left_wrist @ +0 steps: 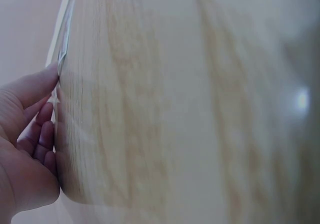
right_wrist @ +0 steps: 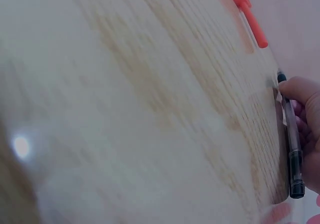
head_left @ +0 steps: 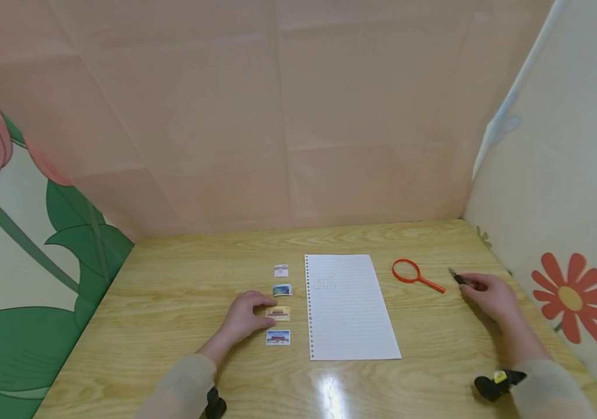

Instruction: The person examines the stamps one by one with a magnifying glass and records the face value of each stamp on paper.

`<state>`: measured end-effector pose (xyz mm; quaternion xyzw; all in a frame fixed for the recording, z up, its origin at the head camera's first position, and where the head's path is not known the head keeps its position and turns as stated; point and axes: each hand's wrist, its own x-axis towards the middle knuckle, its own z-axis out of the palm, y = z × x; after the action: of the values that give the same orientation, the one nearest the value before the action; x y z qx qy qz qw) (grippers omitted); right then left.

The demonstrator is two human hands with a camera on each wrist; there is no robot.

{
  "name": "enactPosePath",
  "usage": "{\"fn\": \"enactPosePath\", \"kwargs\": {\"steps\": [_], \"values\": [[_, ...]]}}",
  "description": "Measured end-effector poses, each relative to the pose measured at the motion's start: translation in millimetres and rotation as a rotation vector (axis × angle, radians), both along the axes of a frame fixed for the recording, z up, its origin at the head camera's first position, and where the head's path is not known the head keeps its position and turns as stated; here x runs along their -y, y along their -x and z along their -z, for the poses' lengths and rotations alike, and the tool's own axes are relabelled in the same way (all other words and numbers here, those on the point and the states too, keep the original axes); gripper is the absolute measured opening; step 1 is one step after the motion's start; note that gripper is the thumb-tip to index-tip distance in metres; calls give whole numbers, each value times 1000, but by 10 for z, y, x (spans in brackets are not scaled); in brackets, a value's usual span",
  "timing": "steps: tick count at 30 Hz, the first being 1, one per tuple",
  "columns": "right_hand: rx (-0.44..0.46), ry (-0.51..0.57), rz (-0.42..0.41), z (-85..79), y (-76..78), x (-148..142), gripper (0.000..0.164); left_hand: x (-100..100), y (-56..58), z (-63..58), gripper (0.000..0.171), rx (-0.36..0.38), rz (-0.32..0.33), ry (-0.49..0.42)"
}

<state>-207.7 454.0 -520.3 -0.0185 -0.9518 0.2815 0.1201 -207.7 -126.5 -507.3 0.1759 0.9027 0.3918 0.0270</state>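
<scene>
At lower center of frame, my left hand (head_left: 245, 315), thumb and forefinger parted, brackets a yellow stamp (head_left: 279, 313); a sideways slip could skew neighboring stamps (head_left: 278, 337). Right: my right hand (head_left: 491, 295) pinches a gel pen (right_wrist: 294, 134).

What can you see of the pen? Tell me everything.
The pen is slim, with a clear, plastic-looking barrel, black parts towards both ends and an uncovered tip. The right hand pinches it near that tip, which points forward and left. It is right of the magnifying glass; whether it touches the table is unclear.
</scene>
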Motion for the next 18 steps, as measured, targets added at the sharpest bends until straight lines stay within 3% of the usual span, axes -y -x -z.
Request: {"fn": "enactPosePath", "kwargs": {"steps": [7,12,18], "values": [[8,50,69,-22,-86,40,40,-6,0,-5,36,10,1,9],[-4,101,92,-40,-129,80,39,-26,-9,-20,36,20,-15,-31],[-52,182,34,-136,-154,203,37,-175,-84,-80,31,-78,-35,-50]]}}
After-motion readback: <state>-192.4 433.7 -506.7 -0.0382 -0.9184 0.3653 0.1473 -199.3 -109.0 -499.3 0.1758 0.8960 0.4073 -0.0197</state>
